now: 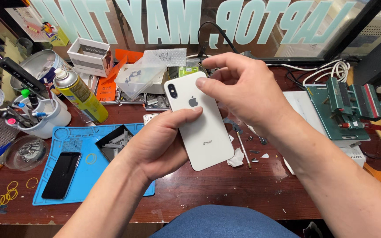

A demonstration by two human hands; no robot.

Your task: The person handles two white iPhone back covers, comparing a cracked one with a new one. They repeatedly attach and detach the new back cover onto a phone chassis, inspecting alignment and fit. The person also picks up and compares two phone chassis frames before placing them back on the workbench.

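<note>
Across the dark wooden table (225, 189), a blue work mat (73, 176) at eight o'clock, black phone (61, 175) lying on it. Centre: white phone (201, 128), back up, whole, still shut. Left hand (157, 145) clamping its edge; right hand (243, 88) pinching the top.

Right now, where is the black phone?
In the head view, the black phone lies flat on the blue mat at lower left, left of the left hand, just below a small black tray.
</note>
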